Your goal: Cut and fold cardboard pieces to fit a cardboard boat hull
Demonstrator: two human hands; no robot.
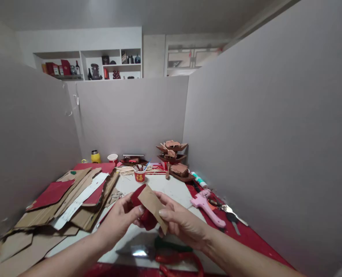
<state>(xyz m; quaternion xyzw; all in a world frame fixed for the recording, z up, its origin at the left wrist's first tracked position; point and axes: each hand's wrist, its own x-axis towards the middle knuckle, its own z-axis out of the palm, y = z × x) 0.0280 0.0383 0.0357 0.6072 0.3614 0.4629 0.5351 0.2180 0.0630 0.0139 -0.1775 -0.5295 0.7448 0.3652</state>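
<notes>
My left hand (117, 221) grips a dark red piece of cardboard (148, 222) over the middle of the work surface. A strip of brown cardboard (151, 204) lies slantwise across its front, pinched between the thumb and fingers of my right hand (181, 221). The two pieces overlap; whether they are joined I cannot tell. Below my hands are red-handled scissors (198, 262) and a tool with a dark green handle (171, 244), both partly blurred.
Stacked cardboard sheets (48, 209) cover the left side. A pink glue gun (207, 209) lies at right, near more tools. Behind my hands stand a red paper cup (140, 175) holding tools, thin wooden sticks (127, 170) and brown model boats (172, 152). Grey partitions (133, 115) enclose the table.
</notes>
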